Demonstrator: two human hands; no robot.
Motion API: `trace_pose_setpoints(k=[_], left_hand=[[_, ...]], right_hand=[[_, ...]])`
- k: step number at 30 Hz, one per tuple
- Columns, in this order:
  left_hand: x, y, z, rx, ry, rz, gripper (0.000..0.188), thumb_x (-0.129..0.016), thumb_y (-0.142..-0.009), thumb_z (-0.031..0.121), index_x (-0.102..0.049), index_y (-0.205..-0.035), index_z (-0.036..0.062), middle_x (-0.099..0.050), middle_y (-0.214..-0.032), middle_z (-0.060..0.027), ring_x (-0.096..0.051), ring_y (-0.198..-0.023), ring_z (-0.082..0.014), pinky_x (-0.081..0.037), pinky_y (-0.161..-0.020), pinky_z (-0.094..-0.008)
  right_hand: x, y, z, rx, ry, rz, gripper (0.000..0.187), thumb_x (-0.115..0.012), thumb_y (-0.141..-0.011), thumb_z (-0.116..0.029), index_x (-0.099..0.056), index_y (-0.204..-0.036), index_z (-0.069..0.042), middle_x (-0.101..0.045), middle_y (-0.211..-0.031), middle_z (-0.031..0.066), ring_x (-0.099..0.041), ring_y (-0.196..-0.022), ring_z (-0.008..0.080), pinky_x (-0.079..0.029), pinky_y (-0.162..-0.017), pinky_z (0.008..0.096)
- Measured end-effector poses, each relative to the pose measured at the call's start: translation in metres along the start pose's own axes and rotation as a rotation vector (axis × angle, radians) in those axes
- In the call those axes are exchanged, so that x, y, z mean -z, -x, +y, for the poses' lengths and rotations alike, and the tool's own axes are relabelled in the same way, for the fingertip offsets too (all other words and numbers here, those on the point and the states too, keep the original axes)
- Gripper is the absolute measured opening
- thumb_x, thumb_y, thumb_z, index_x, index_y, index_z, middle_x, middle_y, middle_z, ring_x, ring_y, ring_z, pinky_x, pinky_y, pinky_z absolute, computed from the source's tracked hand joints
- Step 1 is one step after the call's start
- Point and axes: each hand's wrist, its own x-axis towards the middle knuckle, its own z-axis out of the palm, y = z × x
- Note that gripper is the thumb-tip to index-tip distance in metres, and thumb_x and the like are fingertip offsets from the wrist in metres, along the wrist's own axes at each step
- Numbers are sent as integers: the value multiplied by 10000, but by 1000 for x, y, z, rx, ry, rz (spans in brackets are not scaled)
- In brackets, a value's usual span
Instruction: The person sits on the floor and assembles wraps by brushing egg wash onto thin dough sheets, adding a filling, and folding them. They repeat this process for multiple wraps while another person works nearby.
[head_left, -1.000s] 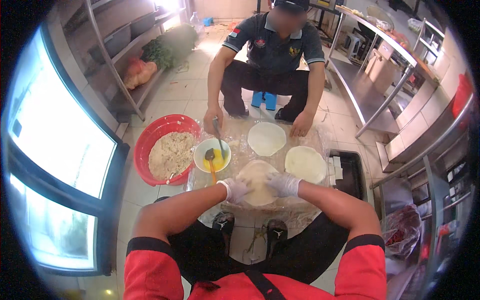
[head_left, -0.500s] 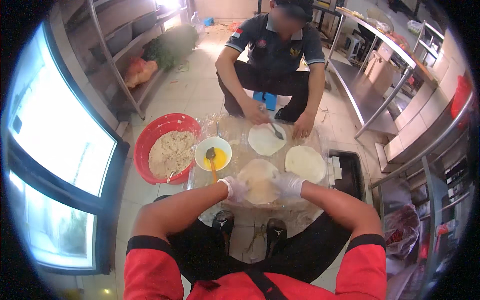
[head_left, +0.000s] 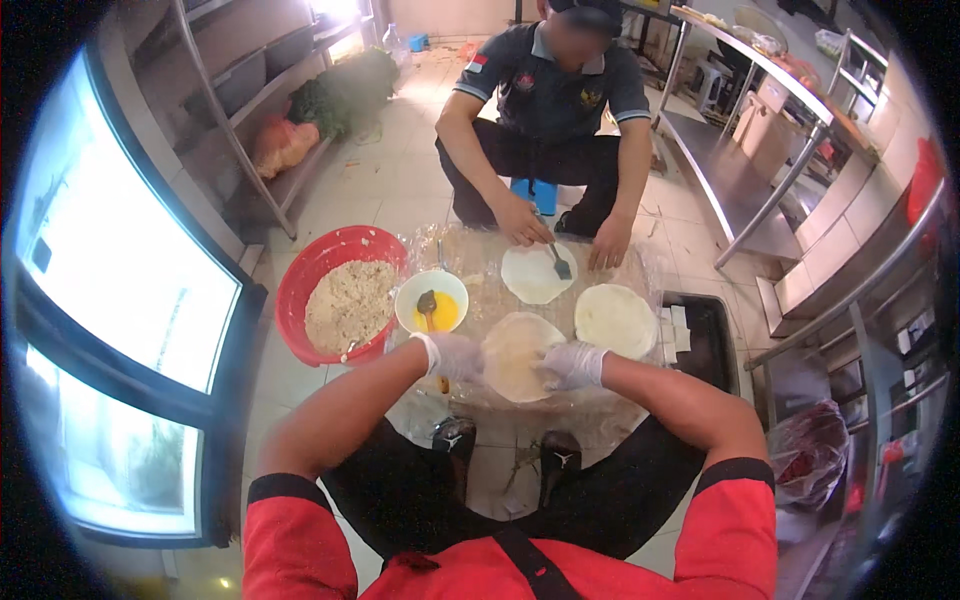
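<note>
Head view, left hand (head_left: 457, 358): is being held at the left edge of the dough round (head_left: 520, 350); finger opening cannot be told.
Right hand (head_left: 574, 364): is being laid against the right edge, fingers bent; grip cannot be told.
Dough round: is being supported on the plastic sheet (head_left: 472, 262), between both hands.
Far round (head_left: 528, 286): is being touched by a brush (head_left: 562, 268) in a co-worker's hand (head_left: 524, 223).
</note>
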Motion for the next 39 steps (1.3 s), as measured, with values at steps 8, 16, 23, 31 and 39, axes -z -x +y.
trace_pose_setpoints(k=[8,16,23,31,39], left_hand=[[-37,34,-41,238,-60,33,480,-548,-902,468,-718,-978,26,-700,-928,-215,-677,-910,-349,-509,-835,-443],[-8,102,-75,217,184,521,496,-570,-922,469,-712,-1009,2,-712,-965,-164,-664,-934,-269,-500,-873,-384],[-1,209,-128,252,792,1147,373,-634,-945,388,-710,-1047,38,-702,-949,-36,-640,-883,-120,-508,-813,-279],[-168,226,-252,491,1481,1498,247,-586,-948,297,-689,-988,77,-701,-864,-22,-663,-717,-119,-516,-656,-267],[-189,128,-308,768,948,1180,337,-652,-851,341,-714,-878,11,-697,-772,-150,-681,-705,-219,-527,-650,-365]], right_hand=[[20,-31,4,3,-50,-89,483,-596,-909,-441,-635,-1252,-104,-666,-1152,202,-618,-1107,384,-488,-960,462],[40,-53,18,178,-122,218,427,-581,-889,-427,-695,-1085,-65,-690,-1081,192,-640,-1007,392,-502,-912,449],[55,-5,35,42,-427,138,435,-546,-954,-371,-635,-1213,-33,-646,-1229,196,-621,-1130,322,-474,-981,417],[122,83,24,-270,-753,419,356,-543,-976,-237,-624,-1217,12,-664,-1155,118,-614,-1090,206,-456,-957,326],[95,159,1,-520,-995,445,390,-555,-980,-244,-599,-1263,21,-660,-1159,94,-608,-1078,185,-462,-951,324]])
